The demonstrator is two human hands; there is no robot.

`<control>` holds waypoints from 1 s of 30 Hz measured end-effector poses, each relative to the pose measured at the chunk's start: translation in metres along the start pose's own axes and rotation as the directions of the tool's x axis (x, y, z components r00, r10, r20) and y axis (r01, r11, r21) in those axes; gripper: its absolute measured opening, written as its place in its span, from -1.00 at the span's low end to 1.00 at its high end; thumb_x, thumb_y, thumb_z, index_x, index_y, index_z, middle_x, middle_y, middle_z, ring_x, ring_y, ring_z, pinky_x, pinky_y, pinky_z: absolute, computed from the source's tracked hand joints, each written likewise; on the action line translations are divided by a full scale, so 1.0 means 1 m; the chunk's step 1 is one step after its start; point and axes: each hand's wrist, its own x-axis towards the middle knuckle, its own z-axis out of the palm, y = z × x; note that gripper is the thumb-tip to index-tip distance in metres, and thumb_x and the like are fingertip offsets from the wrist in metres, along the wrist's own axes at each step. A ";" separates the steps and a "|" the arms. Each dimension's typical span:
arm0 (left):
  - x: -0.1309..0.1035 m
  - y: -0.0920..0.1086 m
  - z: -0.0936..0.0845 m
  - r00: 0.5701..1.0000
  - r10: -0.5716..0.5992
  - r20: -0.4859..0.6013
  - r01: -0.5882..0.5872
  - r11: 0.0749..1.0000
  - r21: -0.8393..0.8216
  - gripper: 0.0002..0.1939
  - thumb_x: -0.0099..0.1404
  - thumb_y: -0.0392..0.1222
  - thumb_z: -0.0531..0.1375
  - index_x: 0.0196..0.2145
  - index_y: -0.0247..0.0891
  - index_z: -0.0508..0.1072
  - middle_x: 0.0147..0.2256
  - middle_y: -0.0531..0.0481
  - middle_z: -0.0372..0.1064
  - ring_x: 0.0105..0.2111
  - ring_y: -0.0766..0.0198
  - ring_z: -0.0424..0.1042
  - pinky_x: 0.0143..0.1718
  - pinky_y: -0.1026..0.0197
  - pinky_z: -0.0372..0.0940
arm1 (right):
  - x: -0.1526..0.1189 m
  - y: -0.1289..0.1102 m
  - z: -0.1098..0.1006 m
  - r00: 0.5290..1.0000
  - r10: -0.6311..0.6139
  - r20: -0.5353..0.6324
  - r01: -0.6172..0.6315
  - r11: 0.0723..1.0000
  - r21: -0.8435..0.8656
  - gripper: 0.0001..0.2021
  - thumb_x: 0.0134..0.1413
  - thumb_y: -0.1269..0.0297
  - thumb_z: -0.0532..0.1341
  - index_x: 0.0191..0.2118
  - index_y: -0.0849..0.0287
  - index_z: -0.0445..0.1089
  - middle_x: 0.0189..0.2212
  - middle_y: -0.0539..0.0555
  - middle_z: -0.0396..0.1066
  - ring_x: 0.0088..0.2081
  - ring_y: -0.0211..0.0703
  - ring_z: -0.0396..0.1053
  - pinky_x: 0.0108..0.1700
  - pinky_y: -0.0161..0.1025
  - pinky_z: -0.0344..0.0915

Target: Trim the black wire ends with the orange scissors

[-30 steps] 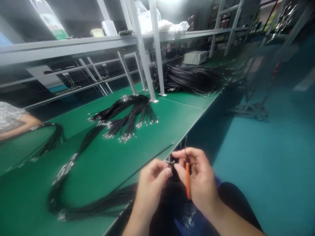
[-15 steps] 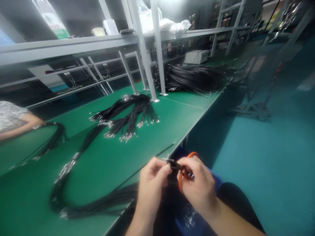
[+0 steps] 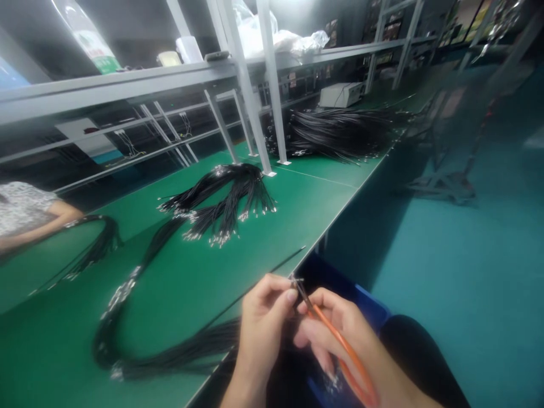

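Note:
My left hand (image 3: pixel 267 309) is closed in a pinch, thumb against forefinger, on the end of a black cable. Small pale wire ends stick out at its fingertips. My right hand (image 3: pixel 335 326) holds orange-handled scissors (image 3: pixel 346 345), with the handles slanting down across the palm and the dark blades reaching the cable end at my left fingertips. Beside my left wrist, a long bundle of black cables (image 3: pixel 178 351) curves over the green table and off its edge. One separate black cable (image 3: pixel 280 263) lies behind my left hand.
Black cables with metal tips (image 3: pixel 225 198) lie mid-table, and a larger pile (image 3: pixel 335 133) lies farther back. Shelf posts (image 3: pixel 249 96) rise from the table (image 3: pixel 323 198). A blue bin (image 3: pixel 361 297) sits below the edge. At left, another person's arm (image 3: pixel 63 215) rests near cables.
The scissors have turned in my right hand, so their orange handles now point down toward me. My right fingers have loosened around them. My left hand keeps its pinch in nearly the same place.

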 end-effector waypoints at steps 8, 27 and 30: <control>0.001 -0.003 0.000 0.997 -0.025 0.077 0.024 1.000 0.012 -0.94 0.15 -0.29 0.28 -0.44 -0.26 0.44 -0.52 0.10 0.40 -0.54 0.42 0.36 -0.52 0.41 0.25 | 0.006 0.003 0.000 1.000 -0.020 -0.023 0.019 0.999 -0.046 -0.79 -0.05 0.22 0.26 -0.35 0.19 0.24 -0.62 -0.03 0.44 -0.79 -0.50 0.08 -0.72 -0.49 -0.02; 0.004 -0.014 -0.001 0.997 0.071 0.016 -0.073 0.971 0.227 -0.96 0.17 -0.27 0.26 -0.42 -0.24 0.45 -0.48 0.11 0.35 -0.47 0.38 0.33 -0.42 0.36 0.25 | -0.004 0.002 -0.008 0.995 0.086 -0.041 -0.087 0.996 -0.022 -0.81 -0.05 0.26 0.23 -0.36 0.15 0.19 -0.72 -0.18 0.29 -0.81 -0.52 0.03 -0.76 -0.54 -0.07; 0.004 -0.017 -0.002 0.993 0.120 0.010 -0.119 0.958 0.260 -0.97 0.17 -0.29 0.25 -0.43 -0.23 0.45 -0.46 0.09 0.35 -0.44 0.35 0.35 -0.37 0.33 0.26 | -0.002 0.003 -0.011 0.991 0.129 0.019 -0.126 0.983 -0.136 -0.82 -0.08 0.31 0.24 -0.36 0.16 0.20 -0.72 -0.16 0.31 -0.81 -0.50 0.05 -0.76 -0.51 -0.02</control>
